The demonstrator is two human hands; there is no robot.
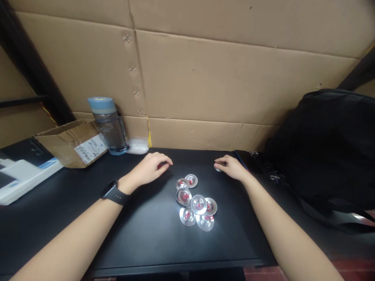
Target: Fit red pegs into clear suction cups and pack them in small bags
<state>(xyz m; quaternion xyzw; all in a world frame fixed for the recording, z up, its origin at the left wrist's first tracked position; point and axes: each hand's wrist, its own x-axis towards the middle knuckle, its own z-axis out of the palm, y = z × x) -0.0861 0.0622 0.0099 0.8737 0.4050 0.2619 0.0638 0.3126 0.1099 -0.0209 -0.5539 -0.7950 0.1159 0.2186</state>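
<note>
Several small, shallow, round silver metal discs (198, 205), dished and with red marks or pieces at their centres, lie in a loose, partly overlapping cluster on the black tabletop (164, 242). Beyond the cluster to the left, my left hand (150, 168) hovers low with curved fingers, thumb and index apart. Something dark reddish shows in the shade under its fingers, too unclear to name. My right hand (231, 167), at the right beyond the cluster, pinches a silver disc (217, 168) close to the tabletop; the fingers cover most of it.
At the left stand a blue-lidded bottle (107, 128), a brown paper bag (73, 142) and a white-edged box (32, 179). A clear plastic packet (138, 146) lies by the bottle. A black backpack (328, 152) fills the right side. Cardboard (205, 78) walls the back.
</note>
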